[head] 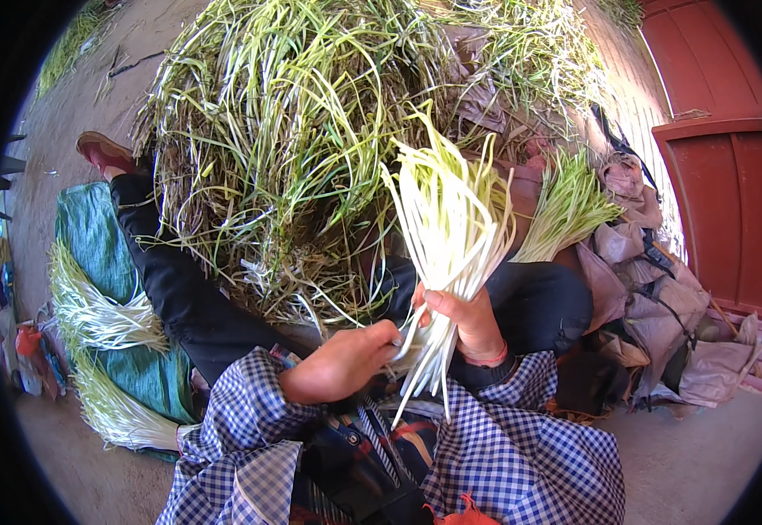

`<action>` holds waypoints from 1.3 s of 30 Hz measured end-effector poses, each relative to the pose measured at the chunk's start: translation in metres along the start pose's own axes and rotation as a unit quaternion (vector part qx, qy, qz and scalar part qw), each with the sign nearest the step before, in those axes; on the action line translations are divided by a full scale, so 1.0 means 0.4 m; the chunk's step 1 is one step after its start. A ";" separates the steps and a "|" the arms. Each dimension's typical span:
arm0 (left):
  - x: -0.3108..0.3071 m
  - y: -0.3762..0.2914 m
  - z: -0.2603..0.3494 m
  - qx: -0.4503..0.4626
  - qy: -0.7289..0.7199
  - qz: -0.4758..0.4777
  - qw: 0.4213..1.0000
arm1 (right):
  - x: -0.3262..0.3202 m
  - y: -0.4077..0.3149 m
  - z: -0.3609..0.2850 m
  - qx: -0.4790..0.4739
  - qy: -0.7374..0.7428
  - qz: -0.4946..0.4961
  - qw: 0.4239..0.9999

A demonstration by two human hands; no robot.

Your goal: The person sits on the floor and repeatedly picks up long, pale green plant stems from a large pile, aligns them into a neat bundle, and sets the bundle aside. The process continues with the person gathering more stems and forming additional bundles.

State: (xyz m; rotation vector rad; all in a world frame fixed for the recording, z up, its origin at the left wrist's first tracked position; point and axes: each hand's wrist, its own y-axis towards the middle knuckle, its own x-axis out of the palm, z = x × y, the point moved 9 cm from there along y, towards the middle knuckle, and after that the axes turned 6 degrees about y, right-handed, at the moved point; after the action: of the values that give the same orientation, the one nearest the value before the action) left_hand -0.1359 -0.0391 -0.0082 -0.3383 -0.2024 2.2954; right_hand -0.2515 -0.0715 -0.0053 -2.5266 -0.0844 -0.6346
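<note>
My right hand [469,318] is wrapped around a bunch of long pale stalks [453,230], which look like blanched garlic chives. Their yellow-green leaf tips fan out above the fist, and the white lower ends poke out below it. Close against the bunch on its left, my left hand [345,361] has its fingers curled at the white ends and seems to pinch some stalks there; its fingertips are partly hidden. In front of my knees rises a big heap of untrimmed green stalks [282,131] with brown, dry matter hanging among them.
On a green woven sack [102,210] at the left lie pale bundles [109,321] of stalks. Another bundle [555,210] rests beyond my right knee. Crumpled sacks [660,315] lie at the right, before a red metal door [738,216]. More loose greens [532,52] spread at the back.
</note>
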 end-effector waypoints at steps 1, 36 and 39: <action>0.000 -0.004 0.033 0.068 0.070 0.012 0.995 | 0.007 0.000 0.002 0.003 -0.011 -0.012 1.000; -0.085 -0.018 -0.025 0.022 0.089 0.246 0.965 | 0.017 0.027 0.029 -0.013 -0.066 -0.053 0.996; -0.086 -0.025 -0.083 -0.046 -0.174 0.256 0.950 | 0.019 0.030 0.026 -0.018 -0.060 -0.032 0.997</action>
State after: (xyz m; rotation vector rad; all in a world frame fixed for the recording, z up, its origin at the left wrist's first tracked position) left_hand -0.0965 -0.0564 -0.0311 -0.0226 -0.4432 2.8586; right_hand -0.2383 -0.0769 -0.0154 -2.6054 -0.2002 -0.5126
